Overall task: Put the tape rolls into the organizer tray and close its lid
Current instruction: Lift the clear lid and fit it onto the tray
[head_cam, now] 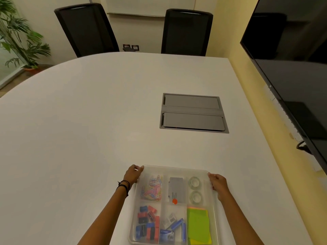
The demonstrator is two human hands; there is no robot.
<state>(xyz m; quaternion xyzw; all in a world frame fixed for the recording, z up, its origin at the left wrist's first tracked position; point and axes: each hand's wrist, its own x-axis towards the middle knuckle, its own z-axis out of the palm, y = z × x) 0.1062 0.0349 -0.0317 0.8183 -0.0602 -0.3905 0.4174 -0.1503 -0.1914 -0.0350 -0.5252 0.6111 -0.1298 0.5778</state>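
Note:
A clear plastic organizer tray (175,169) lies on the white table near its front edge, with a translucent lid lying flat over it. Two clear tape rolls (195,190) sit one behind the other in the far right compartment, seen through the lid. My left hand (133,175) grips the tray's far left corner. My right hand (218,183) holds the far right edge. Other compartments hold coloured paper clips (151,189), a grey box (176,189), binder clips (147,223), a blue stapler (174,227) and green sticky notes (198,225).
A grey cable hatch (192,113) is set into the white table (79,129) beyond the tray. Two black chairs (185,32) stand at the far side. A dark screen (292,68) hangs on the right wall, and a potted plant (19,36) stands at the far left.

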